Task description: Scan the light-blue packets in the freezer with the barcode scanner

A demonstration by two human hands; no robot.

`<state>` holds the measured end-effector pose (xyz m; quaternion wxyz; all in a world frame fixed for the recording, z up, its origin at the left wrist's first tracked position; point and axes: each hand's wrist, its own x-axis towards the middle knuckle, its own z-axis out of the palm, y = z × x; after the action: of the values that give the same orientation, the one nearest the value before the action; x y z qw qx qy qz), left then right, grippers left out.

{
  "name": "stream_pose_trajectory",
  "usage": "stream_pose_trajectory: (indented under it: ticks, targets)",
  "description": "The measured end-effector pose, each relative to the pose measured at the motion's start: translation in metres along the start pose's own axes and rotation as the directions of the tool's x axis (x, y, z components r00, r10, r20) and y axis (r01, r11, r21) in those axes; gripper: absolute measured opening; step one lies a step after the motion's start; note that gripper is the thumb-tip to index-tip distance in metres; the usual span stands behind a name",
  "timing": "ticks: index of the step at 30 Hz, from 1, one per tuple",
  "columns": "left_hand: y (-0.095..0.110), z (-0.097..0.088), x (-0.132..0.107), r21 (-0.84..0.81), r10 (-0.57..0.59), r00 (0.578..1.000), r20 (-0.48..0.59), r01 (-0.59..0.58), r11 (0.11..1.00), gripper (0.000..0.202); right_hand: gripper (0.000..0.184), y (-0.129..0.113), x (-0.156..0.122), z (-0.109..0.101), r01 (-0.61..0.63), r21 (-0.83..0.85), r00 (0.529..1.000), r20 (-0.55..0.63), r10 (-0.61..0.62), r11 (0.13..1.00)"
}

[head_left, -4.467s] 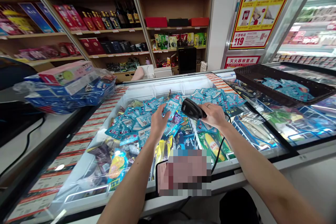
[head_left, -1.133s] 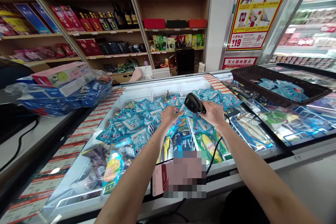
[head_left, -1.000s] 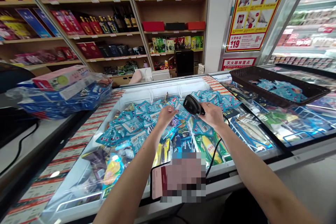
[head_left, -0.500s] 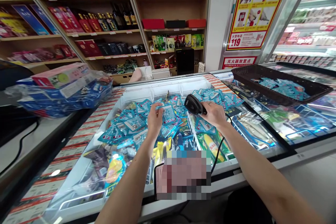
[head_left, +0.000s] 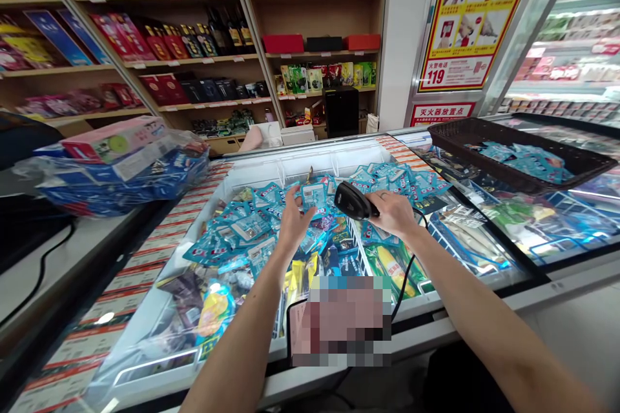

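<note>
My left hand (head_left: 293, 221) grips a small blue packet (head_left: 316, 196) by its left side, with its white barcode label turned up. My right hand (head_left: 394, 213) is closed round the handle of a black barcode scanner (head_left: 354, 200), whose head points left toward that packet. A dark cable (head_left: 405, 281) hangs from the scanner. Beneath both hands, many similar blue packets (head_left: 249, 226) lie heaped inside a white chest freezer (head_left: 242, 171). Yellow packets (head_left: 293, 281) and a wire divider (head_left: 357, 245) show below the heap.
A phone (head_left: 298, 329), its screen blurred, stands at the freezer's front edge. A dark basket (head_left: 571, 142) with blue packets rests on the right. Plastic-wrapped boxes (head_left: 121, 164) sit at the left. Shelves of boxes and bottles (head_left: 194, 42) line the back.
My left hand has turned and tilted the blue packet up, so its barcode now shows. The scanner has shifted slightly left and down toward it.
</note>
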<state>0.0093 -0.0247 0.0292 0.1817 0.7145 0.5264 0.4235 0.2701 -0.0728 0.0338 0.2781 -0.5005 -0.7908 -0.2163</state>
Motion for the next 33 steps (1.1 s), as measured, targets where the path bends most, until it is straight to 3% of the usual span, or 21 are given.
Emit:
stream_pose_trajectory:
  ticks: [3, 7, 33]
  targets:
    - [-0.0014, -0.0016, 0.0009, 0.009, -0.012, 1.0, -0.007, 0.012, 1.0, 0.044, 0.022, -0.0005, -0.0003, 0.0013, 0.025, 0.002, 1.0, -0.018, -0.025, 1.0]
    - [0.002, -0.0037, -0.0004, 0.064, 0.035, 0.999, -0.032, -0.033, 0.997, 0.037, 0.023, -0.0012, -0.001, 0.0019, 0.046, 0.001, 0.998, -0.04, -0.046, 0.999]
    - [0.0023, -0.0018, -0.0023, 0.12, 0.054, 0.998, -0.03, -0.05, 0.991, 0.04, 0.022, -0.0063, -0.0005, -0.002, 0.11, 0.069, 0.991, -0.081, -0.104, 0.992]
